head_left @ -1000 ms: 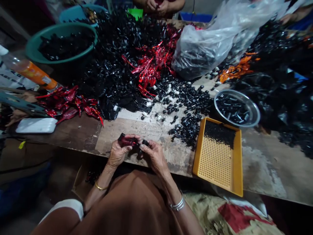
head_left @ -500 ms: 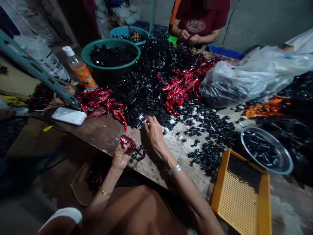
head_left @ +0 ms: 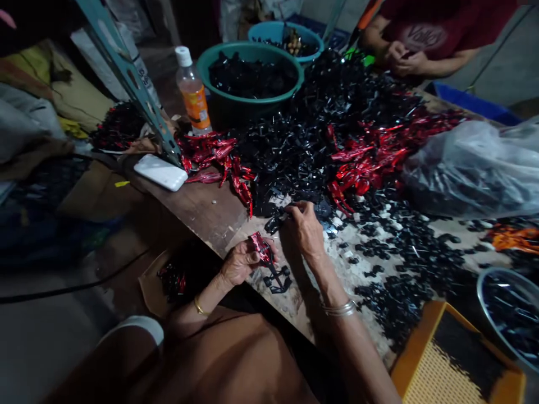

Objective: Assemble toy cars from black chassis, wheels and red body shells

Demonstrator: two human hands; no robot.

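Observation:
My left hand (head_left: 241,262) is closed on a shiny red toy part (head_left: 261,248) at the near edge of the wooden table (head_left: 202,207). A black wheeled piece (head_left: 278,279) lies on the table just right of that hand. My right hand (head_left: 304,230) reaches forward, fingers pinched on a small black part (head_left: 278,220) at the edge of the big heap of black plastic parts (head_left: 311,134). Red shiny parts (head_left: 370,154) lie mixed into the heap, and another red bunch (head_left: 214,157) lies to the left.
A green basin (head_left: 236,95) of black parts, a blue basin (head_left: 278,31) and an orange drink bottle (head_left: 192,92) stand at the back. A white phone (head_left: 160,171) lies left. A plastic bag (head_left: 475,168), a metal bowl (head_left: 505,314) and a yellow tray (head_left: 455,365) are right. Another person's hands (head_left: 400,58) work opposite.
The view has swung left and down. My right hand left the red part, reached out to the black heap and now pinches a black piece. My left hand keeps hold of the red part.

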